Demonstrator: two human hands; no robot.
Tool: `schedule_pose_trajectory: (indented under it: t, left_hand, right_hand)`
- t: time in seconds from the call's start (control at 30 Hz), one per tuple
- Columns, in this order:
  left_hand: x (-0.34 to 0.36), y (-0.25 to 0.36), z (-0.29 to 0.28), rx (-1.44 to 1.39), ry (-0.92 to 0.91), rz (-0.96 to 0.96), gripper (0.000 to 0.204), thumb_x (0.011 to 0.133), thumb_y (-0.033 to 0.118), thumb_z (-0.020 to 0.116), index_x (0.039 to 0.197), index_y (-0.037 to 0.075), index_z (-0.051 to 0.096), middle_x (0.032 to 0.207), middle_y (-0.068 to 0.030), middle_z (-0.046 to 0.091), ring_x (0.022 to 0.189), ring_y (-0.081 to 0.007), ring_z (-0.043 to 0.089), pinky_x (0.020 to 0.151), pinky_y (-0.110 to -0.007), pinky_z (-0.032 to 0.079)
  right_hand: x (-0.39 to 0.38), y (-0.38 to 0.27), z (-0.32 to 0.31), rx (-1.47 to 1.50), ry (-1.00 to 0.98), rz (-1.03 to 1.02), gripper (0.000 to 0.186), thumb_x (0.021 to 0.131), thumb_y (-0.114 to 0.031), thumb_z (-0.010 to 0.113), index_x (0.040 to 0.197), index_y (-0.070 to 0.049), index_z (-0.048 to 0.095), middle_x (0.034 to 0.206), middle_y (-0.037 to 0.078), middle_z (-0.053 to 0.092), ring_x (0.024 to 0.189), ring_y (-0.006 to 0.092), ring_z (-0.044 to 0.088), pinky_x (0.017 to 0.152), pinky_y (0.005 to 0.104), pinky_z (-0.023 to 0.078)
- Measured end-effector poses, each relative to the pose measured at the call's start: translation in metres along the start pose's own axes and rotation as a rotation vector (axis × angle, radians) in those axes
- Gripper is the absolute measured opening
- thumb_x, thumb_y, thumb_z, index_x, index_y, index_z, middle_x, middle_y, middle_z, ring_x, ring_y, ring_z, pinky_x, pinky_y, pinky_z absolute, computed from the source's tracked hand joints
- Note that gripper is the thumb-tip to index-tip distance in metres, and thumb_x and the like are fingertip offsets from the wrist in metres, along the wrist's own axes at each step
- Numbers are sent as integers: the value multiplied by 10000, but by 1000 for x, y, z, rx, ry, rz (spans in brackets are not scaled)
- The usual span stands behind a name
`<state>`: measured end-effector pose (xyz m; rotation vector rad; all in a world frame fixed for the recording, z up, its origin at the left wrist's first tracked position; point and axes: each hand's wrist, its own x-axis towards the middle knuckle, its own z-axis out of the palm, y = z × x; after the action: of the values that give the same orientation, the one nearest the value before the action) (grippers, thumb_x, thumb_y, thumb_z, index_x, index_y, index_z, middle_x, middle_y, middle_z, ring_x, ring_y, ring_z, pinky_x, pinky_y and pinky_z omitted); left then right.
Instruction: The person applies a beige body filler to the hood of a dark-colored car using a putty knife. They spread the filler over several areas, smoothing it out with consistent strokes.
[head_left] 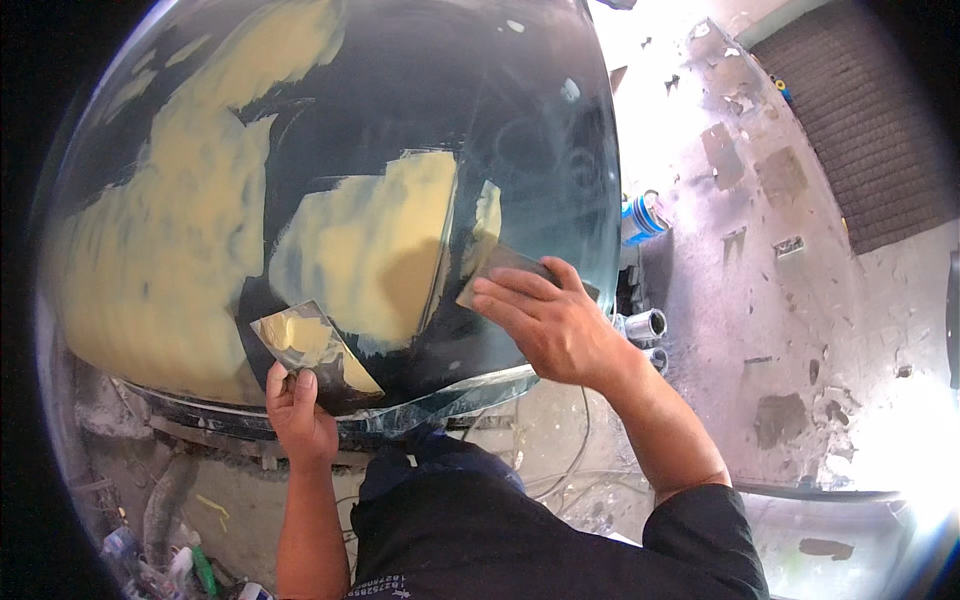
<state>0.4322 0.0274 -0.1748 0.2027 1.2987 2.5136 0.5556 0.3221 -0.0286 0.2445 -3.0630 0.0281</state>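
A dark car body panel (530, 130) curves in front of me, coated in places with dull yellow body filler (190, 220). A second filler patch (365, 230) covers its middle, and a narrow filler strip (488, 210) lies right of that. My left hand (303, 425) pinches a flat square putty plate (300, 335), thumb on top, with a wet yellow dab on its face. Fingers of my right hand (565, 335) press along a thin, flat putty spreader (500, 268), whose edge is at the panel just below the strip. Its far end is partly hidden by the fingers.
Right of the panel, a blue-and-white can (643, 220) stands on the stained floor (720, 300). Twin exhaust tips (648, 325) jut out beneath the body. A dark ribbed mat (860, 120) lies at far right. Cables (582, 430) trail below, and bottles and litter (190, 570) crowd the lower left.
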Motion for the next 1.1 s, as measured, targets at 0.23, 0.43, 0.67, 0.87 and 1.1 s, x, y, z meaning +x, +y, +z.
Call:
schedule_pose_trajectory:
  t: [0.23,0.43,0.67,0.87,1.1]
  left_hand:
    - [0,-4,-1,11,11,24,332,974,33,574,1303,-14,558,1249,-84,630,1140,-180,585,1036,-345,425]
    - [0,-5,-2,-9,25,18,316,969,36,591,1282,-4,575,1231,-77,639,1131,-174,588,1030,-342,428]
    - [0,-8,-5,-2,13,29,293,980,61,611,1266,5,588,1233,-79,643,1130,-184,598,1047,-351,430]
    - [0,-7,-7,-31,2,48,287,979,65,619,1257,2,590,1251,-80,639,1141,-186,596,1050,-355,431]
    - [0,-7,-5,20,16,48,287,972,57,619,1252,4,593,1234,-75,641,1135,-180,593,1043,-345,427]
  right_hand:
    - [-6,5,21,68,-14,-53,426,905,-106,575,1327,-146,610,1422,7,597,1353,195,505,1094,564,353]
    - [-9,14,-1,93,-9,-52,436,903,-72,574,1334,-131,605,1421,24,598,1364,211,499,1107,564,346]
    - [23,41,5,192,36,-54,469,906,-25,600,1368,-104,587,1433,64,589,1378,241,490,1122,539,331]
    - [5,42,-9,147,-40,-16,470,910,-12,584,1372,-94,568,1430,82,584,1367,260,495,1078,504,363]
    - [36,18,-7,211,-22,198,469,893,-6,511,1354,-78,555,1399,135,583,1321,304,516,1016,503,387]
